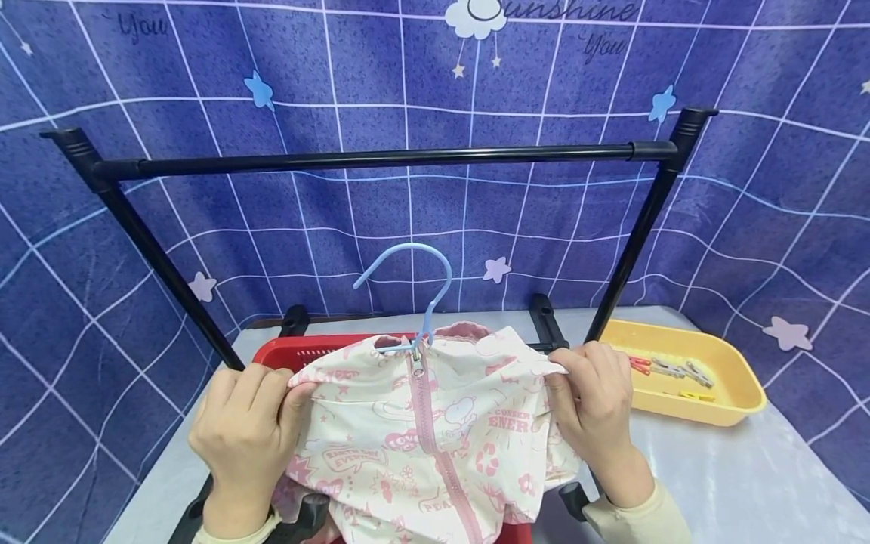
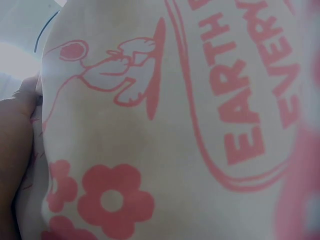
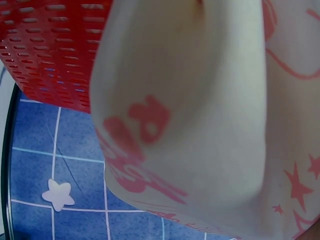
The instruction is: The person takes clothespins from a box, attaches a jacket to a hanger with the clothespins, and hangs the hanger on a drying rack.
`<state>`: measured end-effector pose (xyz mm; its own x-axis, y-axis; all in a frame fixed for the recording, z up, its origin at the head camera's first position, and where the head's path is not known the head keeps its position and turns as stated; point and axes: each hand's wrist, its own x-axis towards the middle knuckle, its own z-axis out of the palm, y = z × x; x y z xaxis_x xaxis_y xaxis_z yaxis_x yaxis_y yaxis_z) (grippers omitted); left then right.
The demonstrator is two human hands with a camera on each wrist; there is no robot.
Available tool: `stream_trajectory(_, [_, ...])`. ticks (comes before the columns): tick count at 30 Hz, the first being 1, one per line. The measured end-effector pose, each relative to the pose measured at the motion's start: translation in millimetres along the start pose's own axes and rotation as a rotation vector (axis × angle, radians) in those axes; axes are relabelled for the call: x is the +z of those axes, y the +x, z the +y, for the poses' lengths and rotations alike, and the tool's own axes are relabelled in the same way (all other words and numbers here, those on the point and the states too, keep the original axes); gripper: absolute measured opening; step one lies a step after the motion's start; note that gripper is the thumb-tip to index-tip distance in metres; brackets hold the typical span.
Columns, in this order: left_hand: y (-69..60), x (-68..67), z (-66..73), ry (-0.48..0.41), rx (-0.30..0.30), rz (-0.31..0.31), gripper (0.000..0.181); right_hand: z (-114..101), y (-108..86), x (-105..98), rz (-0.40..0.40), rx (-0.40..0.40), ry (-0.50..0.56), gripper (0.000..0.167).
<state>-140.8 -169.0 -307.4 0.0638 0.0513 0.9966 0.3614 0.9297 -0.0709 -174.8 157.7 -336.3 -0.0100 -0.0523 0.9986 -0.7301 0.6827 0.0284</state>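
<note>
Jacket (image 1: 381,457) shoulders are pinched by left hand (image 1: 241,423) and right hand (image 1: 598,400); hanger (image 1: 448,279) hook stands between, apart from rod (image 1: 381,159).

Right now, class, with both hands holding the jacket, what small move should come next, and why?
I'd probably free the right hand to take the hook, ready to lift it to the bar. The hook stands above the jacket, not yet on the bar, and the left hand could keep the other side spread.
</note>
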Motion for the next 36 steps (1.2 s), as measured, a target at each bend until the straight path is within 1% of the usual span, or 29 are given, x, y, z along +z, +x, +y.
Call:
stream_trajectory(3, [0.2, 1.0, 0.3, -0.007, 0.000, 0.010, 0.061, 0, 0.5, 0, 0.008, -0.004, 0.004, 0.035])
stream_trajectory(11, [-2.2, 0.9, -1.0, -0.017, -0.011, 0.017, 0.062, 2, -0.4, -3, -0.019, -0.004, 0.015, 0.034])
stream_trajectory(19, [-2.2, 1.2, -0.6, -0.023, -0.023, 0.026, 0.063, 5, -0.9, -6, -0.086, -0.004, 0.025, 0.033])
stream_trajectory(23, [-2.4, 1.6, -0.6, -0.032, -0.026, 0.027, 0.063, 6, 0.1, -8, -0.103, -0.015, 0.036, 0.034])
stream_trajectory(36, [-4.0, 0.8, -1.9, -0.037, -0.029, 0.003, 0.062, 10, 4.0, -20, -0.176, -0.010, 0.081, 0.038])
